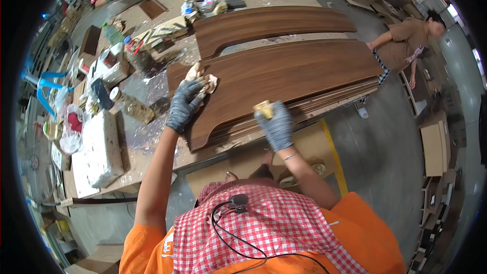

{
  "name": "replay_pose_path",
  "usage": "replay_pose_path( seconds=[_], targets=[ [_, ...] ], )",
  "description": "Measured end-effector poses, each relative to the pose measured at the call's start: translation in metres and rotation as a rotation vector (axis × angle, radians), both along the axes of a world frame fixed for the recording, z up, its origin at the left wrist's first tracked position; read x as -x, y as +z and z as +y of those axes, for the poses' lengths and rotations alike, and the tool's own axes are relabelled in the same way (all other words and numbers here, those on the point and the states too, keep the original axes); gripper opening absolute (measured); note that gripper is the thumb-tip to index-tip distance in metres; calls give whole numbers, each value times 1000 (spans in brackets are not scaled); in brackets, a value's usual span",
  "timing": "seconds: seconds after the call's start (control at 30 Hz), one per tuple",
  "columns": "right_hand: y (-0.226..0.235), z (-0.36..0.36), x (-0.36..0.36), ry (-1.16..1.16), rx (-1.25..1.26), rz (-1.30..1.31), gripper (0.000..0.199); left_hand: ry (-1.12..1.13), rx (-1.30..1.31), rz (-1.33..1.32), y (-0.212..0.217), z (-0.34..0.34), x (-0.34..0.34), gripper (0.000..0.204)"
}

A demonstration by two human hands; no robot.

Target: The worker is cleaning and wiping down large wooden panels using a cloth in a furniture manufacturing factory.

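Note:
A stack of dark brown wooden panels with a curved cut-out at its left end lies on the workbench in front of me. My left hand, in a grey striped glove, is closed on a crumpled cream rag at the left end of the top panel. Just off the stack's near edge, my right hand, gloved alike, grips a small yellowish block. Whether the block is a sponge or a sanding block I cannot tell. Another brown panel lies behind the stack.
Left on the paint-spattered bench stand a dirty bottle, a bottle with a blue cap and a stained white block. A person in a brown shirt stands at the panels' right end. Cardboard covers the floor below.

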State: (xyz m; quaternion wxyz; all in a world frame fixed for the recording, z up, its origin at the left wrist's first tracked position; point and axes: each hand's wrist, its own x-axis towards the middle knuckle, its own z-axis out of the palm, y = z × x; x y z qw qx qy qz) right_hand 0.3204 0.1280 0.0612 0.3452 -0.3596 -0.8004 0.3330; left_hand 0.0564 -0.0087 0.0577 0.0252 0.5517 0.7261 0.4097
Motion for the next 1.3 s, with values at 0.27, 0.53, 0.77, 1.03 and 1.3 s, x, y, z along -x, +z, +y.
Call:
replay_pose_path(
  seconds=[0.27,0.53,0.77,1.03,1.3],
  targets=[
    [-17,98,-55,-157,81,98,32,-19,11,-216,2,7,-4,33],
    [-9,70,-38,5,-14,14,32,-18,60,-141,12,12,-10,36],
    [-20,176,-102,-77,293,363,29,-12,149,-93,7,9,-8,40],
    [-45,224,-133,-154,97,196,35,93,236,-179,3,24,-18,41],
    [-34,283,-160,-116,268,357,33,235,157,-262,-21,2,-21,42]
  ],
)
